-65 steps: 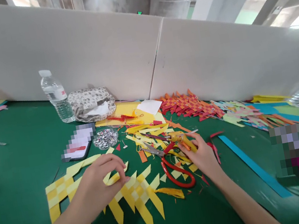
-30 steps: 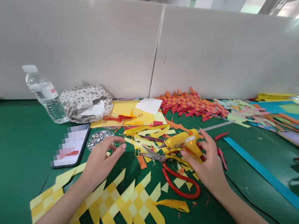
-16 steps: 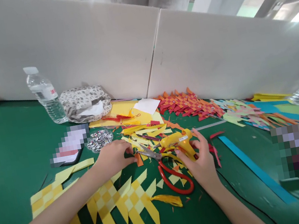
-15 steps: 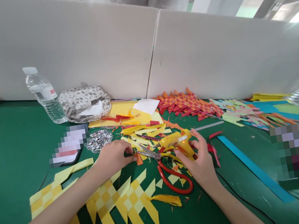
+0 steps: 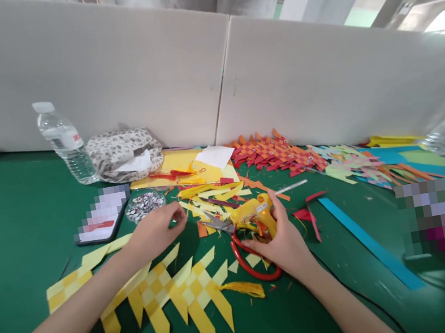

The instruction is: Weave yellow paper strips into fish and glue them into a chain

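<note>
In the head view, the right hand (image 5: 282,245) has its fingers closed around the handle of a yellow glue gun (image 5: 251,211), which sits over the scraps at the middle of the green counter (image 5: 277,329). Its nozzle points left, a pale glue stick (image 5: 295,186) juts from its rear, and a black cable (image 5: 364,299) runs near and right, beside the forearm. Scissors with red handles (image 5: 227,226) lie open at the near side of the gun, blades toward the left.

The left hand (image 5: 156,230) is left of the gun, well apart from it. Its fingers curl in, tips close to the thumb; I cannot tell whether they pinch anything. Beneath that arm lies a woven yellow paper piece (image 5: 155,287) with pointed strips and a yellow tassel (image 5: 244,289) at its right end.

Just beyond the left hand are a dish of small black-and-white pieces (image 5: 145,204) and a phone (image 5: 102,217). Farther left stands a water bottle (image 5: 65,142), and orange-red woven pieces (image 5: 276,154) are heaped at the far side.
</note>
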The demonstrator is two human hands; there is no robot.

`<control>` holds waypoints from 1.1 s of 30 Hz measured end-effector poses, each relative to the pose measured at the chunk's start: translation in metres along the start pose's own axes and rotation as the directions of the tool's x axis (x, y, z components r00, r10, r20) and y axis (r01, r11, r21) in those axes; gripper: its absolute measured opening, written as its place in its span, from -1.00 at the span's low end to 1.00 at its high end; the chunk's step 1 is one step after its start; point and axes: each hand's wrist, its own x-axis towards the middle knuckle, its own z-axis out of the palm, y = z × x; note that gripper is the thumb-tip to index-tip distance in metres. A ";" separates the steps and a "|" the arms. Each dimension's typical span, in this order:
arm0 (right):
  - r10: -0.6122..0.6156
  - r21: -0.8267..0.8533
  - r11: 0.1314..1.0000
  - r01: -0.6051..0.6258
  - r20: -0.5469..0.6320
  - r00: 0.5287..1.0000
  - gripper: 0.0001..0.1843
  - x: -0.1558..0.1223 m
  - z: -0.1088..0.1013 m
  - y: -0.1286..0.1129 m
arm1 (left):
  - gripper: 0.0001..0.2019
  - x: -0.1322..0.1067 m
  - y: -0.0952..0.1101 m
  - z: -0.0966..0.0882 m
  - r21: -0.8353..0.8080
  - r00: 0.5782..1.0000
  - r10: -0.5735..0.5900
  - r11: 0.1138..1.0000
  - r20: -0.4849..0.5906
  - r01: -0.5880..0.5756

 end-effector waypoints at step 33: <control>0.145 0.214 0.973 -0.081 -0.302 0.942 0.06 0.026 -0.029 0.023 | -0.58 -0.135 0.070 0.079 0.552 0.834 0.541 0.730 -0.109 -0.402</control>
